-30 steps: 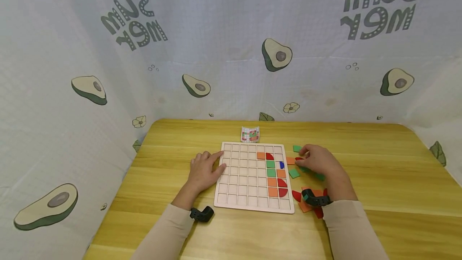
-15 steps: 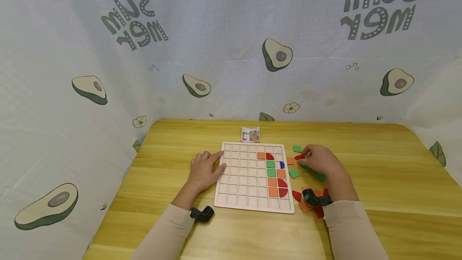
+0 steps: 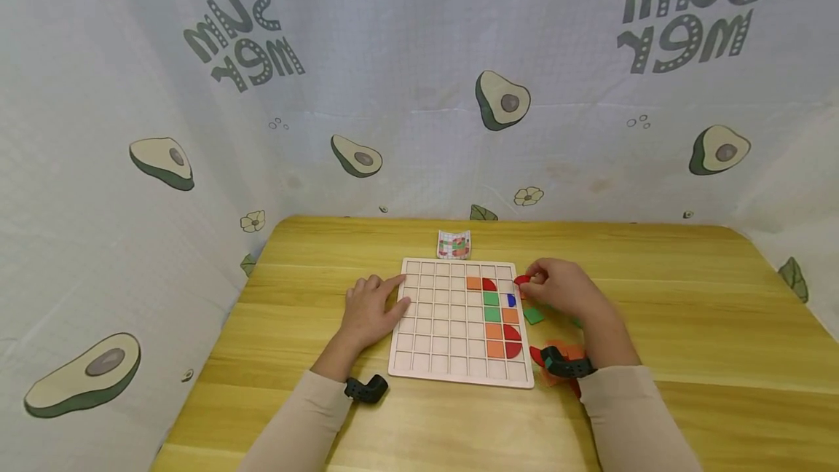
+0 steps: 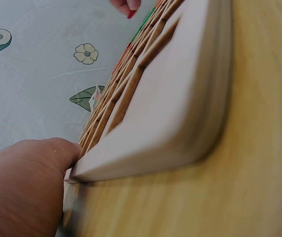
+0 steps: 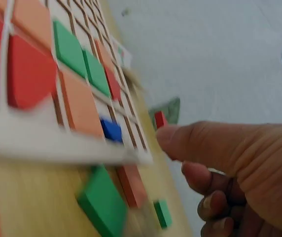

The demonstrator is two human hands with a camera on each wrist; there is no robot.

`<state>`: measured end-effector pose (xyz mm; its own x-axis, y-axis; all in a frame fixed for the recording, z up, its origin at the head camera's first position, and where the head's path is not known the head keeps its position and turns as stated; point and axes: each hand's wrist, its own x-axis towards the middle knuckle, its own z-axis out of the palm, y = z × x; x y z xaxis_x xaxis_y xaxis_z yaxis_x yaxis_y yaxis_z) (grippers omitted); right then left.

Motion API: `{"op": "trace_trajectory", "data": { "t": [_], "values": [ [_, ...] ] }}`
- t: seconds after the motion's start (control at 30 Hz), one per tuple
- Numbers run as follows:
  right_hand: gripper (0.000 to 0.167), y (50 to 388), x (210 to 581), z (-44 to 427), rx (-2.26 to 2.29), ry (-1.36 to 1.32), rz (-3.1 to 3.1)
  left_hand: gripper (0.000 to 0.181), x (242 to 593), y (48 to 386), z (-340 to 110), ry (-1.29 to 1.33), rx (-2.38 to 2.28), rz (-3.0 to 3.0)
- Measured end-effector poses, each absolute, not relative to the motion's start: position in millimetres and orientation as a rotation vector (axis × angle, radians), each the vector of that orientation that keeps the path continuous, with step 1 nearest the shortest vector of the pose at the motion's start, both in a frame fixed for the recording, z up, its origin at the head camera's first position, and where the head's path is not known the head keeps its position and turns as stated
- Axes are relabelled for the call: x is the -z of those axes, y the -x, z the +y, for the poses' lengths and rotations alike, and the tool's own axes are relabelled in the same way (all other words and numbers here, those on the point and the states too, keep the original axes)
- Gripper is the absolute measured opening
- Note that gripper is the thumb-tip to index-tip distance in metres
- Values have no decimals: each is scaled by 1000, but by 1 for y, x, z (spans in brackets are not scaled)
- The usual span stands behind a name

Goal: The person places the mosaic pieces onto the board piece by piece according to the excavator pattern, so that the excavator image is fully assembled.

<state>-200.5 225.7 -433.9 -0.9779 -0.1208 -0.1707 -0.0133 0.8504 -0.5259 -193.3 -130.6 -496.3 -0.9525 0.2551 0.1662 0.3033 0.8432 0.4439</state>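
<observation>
My right hand [image 3: 564,288] pinches a red rounded tile [image 3: 521,280] between thumb and fingers, just off the upper right edge of a wooden grid board [image 3: 459,380]. In the right wrist view the same red tile [image 5: 160,119] pokes out past the thumb tip. My left hand [image 3: 372,310] rests at the board's left edge, fingers and thumb spread and touching the rim. Orange, green and red tiles and a small blue piece [image 3: 511,300] lie in cells on the board's right side; its left cells are bare.
Loose green [image 3: 534,315] and orange tiles lie right of the board, partly hidden by my right hand. A pile of orange and red tiles [image 3: 557,377] sits under the right wrist. Behind the board lies a small printed pattern card [image 3: 454,245]. A patterned curtain hangs behind the table.
My right hand has lifted the red tile from among the loose tiles and carried it left to the board's edge. The left hand stays where it was.
</observation>
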Motion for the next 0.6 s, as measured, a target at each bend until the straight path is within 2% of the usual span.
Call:
{"op": "trace_trajectory", "data": {
  "t": [0.27, 0.6],
  "values": [
    [21, 197, 438, 174, 778, 453, 2778, 51, 496, 193, -131, 454, 715, -2916],
    [23, 196, 447, 160, 684, 510, 2834, 51, 499, 194, -132, 454, 693, -2915]
  ]
}}
